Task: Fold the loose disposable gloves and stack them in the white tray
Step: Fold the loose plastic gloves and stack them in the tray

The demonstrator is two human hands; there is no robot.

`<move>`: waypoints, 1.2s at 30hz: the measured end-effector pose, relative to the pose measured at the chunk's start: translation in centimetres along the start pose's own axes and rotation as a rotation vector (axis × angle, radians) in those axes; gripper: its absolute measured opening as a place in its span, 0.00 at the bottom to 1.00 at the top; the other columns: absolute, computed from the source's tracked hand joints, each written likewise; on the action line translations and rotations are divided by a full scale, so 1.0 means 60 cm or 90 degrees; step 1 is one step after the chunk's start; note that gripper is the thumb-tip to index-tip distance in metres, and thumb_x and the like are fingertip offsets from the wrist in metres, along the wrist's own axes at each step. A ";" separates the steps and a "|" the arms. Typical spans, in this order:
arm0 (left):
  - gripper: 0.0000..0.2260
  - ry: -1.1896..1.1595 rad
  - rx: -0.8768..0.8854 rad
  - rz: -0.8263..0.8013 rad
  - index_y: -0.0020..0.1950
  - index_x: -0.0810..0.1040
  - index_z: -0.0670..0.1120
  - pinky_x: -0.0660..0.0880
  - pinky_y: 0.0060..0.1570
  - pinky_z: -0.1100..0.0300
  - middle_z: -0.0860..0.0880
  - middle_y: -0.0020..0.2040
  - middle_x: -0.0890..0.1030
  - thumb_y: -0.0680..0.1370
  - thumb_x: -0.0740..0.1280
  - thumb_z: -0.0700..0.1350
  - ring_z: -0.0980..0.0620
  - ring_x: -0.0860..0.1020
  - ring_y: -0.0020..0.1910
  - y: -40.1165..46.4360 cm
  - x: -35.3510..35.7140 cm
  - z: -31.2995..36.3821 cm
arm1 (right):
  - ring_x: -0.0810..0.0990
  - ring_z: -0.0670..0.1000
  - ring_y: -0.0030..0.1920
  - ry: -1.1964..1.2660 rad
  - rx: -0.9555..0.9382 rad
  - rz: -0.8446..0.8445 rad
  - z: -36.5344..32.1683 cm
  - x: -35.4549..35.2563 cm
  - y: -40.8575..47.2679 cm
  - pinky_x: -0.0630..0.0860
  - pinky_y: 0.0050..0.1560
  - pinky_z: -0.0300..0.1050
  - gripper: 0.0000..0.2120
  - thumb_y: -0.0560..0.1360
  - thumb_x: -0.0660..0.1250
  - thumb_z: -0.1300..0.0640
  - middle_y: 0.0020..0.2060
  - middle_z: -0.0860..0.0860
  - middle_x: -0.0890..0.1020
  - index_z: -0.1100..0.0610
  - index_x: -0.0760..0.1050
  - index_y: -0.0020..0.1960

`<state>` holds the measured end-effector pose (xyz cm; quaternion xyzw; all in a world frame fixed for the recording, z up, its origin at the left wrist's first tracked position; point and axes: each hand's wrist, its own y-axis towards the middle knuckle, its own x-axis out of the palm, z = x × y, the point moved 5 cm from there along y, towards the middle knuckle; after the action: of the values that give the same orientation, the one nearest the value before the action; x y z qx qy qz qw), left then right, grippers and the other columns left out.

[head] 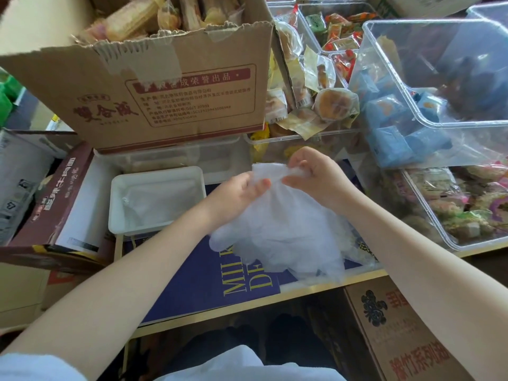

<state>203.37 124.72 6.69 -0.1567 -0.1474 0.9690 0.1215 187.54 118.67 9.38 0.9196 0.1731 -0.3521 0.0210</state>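
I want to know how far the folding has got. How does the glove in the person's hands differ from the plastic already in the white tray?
The held glove hangs spread out with its fingers dangling, pinched at the cuff by the left hand and right hand; the plastic in the white tray lies flat and untouched. The held glove is over the blue box, not in the white tray. Both are thin, translucent whitish plastic.
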 end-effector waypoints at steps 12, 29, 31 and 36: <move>0.08 0.258 0.042 -0.030 0.44 0.67 0.48 0.67 0.41 0.53 0.46 0.39 0.73 0.82 0.56 0.48 0.51 0.68 0.37 -0.019 0.006 -0.053 | 0.56 0.43 0.25 0.180 0.007 -0.076 0.008 -0.011 -0.019 0.56 0.25 0.32 0.23 0.73 0.71 0.60 0.22 0.42 0.58 0.55 0.57 0.29; 0.21 -0.055 0.096 0.190 0.52 0.74 0.43 0.71 0.54 0.40 0.37 0.48 0.77 0.75 0.58 0.60 0.43 0.74 0.46 -0.018 -0.001 -0.006 | 0.79 0.52 0.51 0.515 0.179 -0.215 0.062 0.020 -0.041 0.72 0.55 0.48 0.20 0.68 0.70 0.39 0.50 0.52 0.82 0.53 0.83 0.50; 0.21 -0.110 0.069 0.233 0.49 0.75 0.44 0.71 0.53 0.39 0.36 0.46 0.77 0.72 0.60 0.62 0.41 0.74 0.45 -0.019 -0.014 -0.019 | 0.80 0.51 0.53 0.614 0.200 -0.266 0.082 0.044 -0.055 0.75 0.56 0.46 0.19 0.71 0.65 0.42 0.52 0.51 0.82 0.52 0.80 0.55; 0.08 -0.208 0.005 0.318 0.44 0.76 0.48 0.74 0.50 0.41 0.43 0.44 0.76 0.77 0.62 0.50 0.45 0.73 0.44 -0.017 -0.031 -0.051 | 0.82 0.51 0.46 0.582 0.201 -0.294 0.091 0.100 -0.079 0.79 0.44 0.41 0.13 0.73 0.68 0.56 0.46 0.50 0.84 0.58 0.76 0.56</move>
<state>206.33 125.90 4.76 -0.0293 -0.1185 0.9818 -0.1453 186.64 124.06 1.74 0.9092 0.3073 0.0671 -0.2729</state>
